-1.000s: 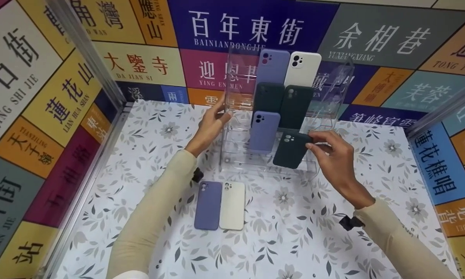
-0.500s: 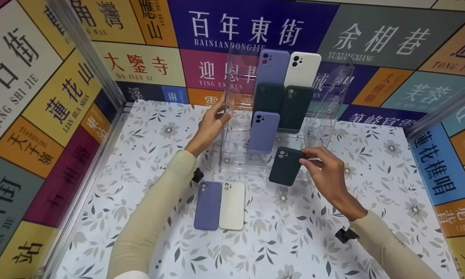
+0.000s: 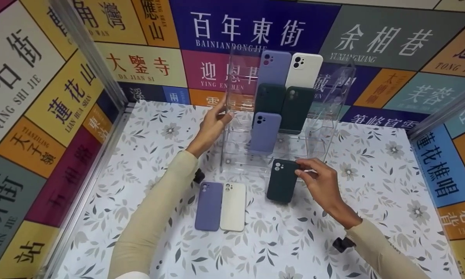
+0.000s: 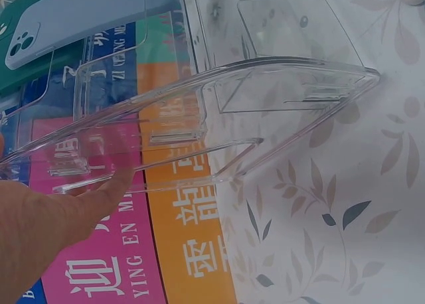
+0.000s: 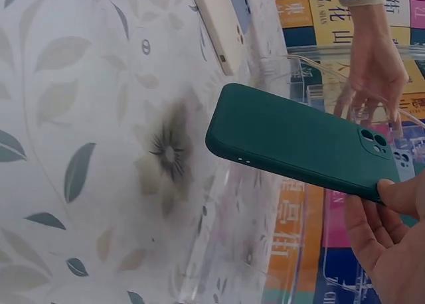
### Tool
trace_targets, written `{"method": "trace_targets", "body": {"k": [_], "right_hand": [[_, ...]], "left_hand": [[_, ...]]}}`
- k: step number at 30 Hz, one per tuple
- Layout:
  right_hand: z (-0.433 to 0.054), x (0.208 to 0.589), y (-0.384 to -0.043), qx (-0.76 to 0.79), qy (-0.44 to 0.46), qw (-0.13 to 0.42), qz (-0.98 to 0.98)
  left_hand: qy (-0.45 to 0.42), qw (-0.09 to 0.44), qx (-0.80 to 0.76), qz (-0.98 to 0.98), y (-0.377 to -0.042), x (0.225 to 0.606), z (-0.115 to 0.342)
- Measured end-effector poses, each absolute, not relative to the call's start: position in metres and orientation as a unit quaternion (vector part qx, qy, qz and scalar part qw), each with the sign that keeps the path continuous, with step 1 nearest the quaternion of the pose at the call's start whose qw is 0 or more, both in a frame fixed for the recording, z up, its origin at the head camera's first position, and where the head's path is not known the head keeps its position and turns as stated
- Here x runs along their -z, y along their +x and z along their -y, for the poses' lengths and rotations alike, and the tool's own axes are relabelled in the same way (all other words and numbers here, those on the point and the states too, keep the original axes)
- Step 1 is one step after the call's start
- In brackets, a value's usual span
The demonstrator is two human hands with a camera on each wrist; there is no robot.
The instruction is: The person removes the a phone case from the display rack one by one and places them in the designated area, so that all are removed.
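Between thumb and fingers, my right hand [image 3: 319,184] pinches a dark green phone case [image 3: 282,181] by its upper right edge. In the right wrist view that case [image 5: 299,138] is tilted above the flowered cloth, camera cutouts towards the hand. My left hand [image 3: 213,122] grips the left side of a clear acrylic display stand [image 3: 240,159]; its edge also crosses the left wrist view. On the stand's tiers lean a purple case [image 3: 265,133], two dark green cases [image 3: 297,110] and, at the top, another purple case [image 3: 275,68] beside a white case [image 3: 306,69].
A purple case [image 3: 209,206] and a cream case [image 3: 233,207] lie side by side on the flowered tablecloth [image 3: 286,248], front left of the stand. Colourful printed panels [image 3: 251,23] rise close behind the stand and at both sides.
My right hand has lifted the green case off the stand's lowest tier and brought it down and towards me, over the cloth. The left hand stays on the stand's side.
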State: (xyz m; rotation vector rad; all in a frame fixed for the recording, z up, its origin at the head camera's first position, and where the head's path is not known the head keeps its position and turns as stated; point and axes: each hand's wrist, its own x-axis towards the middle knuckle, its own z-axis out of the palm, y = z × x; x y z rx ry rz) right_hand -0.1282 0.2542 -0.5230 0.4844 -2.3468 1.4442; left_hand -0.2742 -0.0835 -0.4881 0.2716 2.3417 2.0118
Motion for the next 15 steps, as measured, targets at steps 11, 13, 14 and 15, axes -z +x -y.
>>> {"method": "trace_targets", "body": {"k": [11,13,14,15], "right_hand": [[-0.245,0.542,-0.122,-0.527,0.125,0.095,0.835],[-0.243,0.544,-0.122,-0.526,0.115,0.084,0.838],[-0.242,0.545,-0.122,-0.527,0.111,0.078,0.839],[-0.242,0.547,-0.122,-0.528,0.107,0.070,0.839]], "left_hand": [[0.089,0.024,-0.652,-0.752,-0.273,0.489,0.083],[0.088,0.022,-0.651,-0.754,-0.273,0.489,0.083],[0.088,0.021,-0.651,-0.754,-0.273,0.489,0.083],[0.088,0.021,-0.651,-0.754,-0.273,0.489,0.083]]}}
